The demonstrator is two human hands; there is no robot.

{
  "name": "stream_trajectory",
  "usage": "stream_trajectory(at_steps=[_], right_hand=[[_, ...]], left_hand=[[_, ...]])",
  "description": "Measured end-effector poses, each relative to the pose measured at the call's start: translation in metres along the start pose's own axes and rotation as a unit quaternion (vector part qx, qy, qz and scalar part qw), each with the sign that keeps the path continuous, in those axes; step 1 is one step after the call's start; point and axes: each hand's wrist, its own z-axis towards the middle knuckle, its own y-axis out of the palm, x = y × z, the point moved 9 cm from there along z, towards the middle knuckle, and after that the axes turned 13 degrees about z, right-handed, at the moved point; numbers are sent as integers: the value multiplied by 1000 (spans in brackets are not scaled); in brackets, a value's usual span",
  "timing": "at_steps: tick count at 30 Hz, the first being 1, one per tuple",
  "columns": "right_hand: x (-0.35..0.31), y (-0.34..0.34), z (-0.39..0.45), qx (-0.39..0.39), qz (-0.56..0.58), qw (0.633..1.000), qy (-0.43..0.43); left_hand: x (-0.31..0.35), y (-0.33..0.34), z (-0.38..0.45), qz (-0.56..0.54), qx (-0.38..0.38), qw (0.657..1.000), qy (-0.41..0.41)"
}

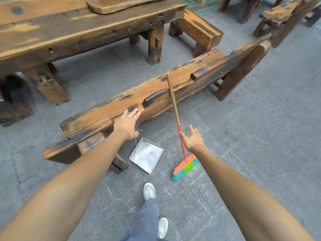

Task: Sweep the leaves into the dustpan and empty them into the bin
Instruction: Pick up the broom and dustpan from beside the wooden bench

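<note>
Leaves are nowhere to be made out on the grey paved floor [243,136], and no bin shows either, so the sweeping looks not yet begun: by my reading the person is only now reaching for the tools. The metal dustpan [146,154] lies flat and empty on the floor, just beside the near end of the low wooden bench [156,94], its thin wire handle rising toward the left hand [126,125]. That hand hovers above the handle with fingers straight and spread, holding nothing. The broom [175,112] stands tilted, its stick leaning against the bench edge and its orange head with green and blue bristles on the floor right of the dustpan. The right hand [193,140] is open beside the stick's red section, thumb touching or nearly touching it, not yet gripping.
</note>
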Motion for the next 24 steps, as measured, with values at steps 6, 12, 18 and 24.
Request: stream_trajectory(at_steps=[6,12,18,24], right_hand=[[-15,12,68,-21,-21,999,16],[-34,25,128,-33,5,999,40],[-27,45,184,-55,144,978,140],[-27,59,234,-40,321,921,218]], left_hand=[[2,35,69,4,-46,998,34],[16,82,113,53,-117,985,116],[18,118,149,66,-163,975,134],[12,158,167,78,-209,969,107]])
